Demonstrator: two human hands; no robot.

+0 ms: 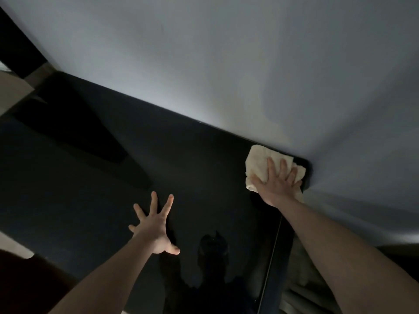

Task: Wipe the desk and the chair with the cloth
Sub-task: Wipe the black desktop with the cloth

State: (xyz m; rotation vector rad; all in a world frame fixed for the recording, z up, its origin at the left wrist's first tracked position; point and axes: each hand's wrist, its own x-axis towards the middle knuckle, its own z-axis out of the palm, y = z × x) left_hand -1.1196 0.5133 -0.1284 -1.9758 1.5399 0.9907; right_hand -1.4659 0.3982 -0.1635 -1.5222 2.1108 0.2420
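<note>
One flat right hand (pixel 275 184) presses cloth (pixel 258 166) on desk (pixel 192 168)

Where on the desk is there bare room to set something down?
The dark desk lies bare between the left hand and the wall, and leftward to a darker flat shape. The far right corner is taken: the right hand presses the cloth.

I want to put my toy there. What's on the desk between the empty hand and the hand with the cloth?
Nothing. In the head view, only bare dark desk lies between the left hand and the right hand pressing the cloth.
</note>
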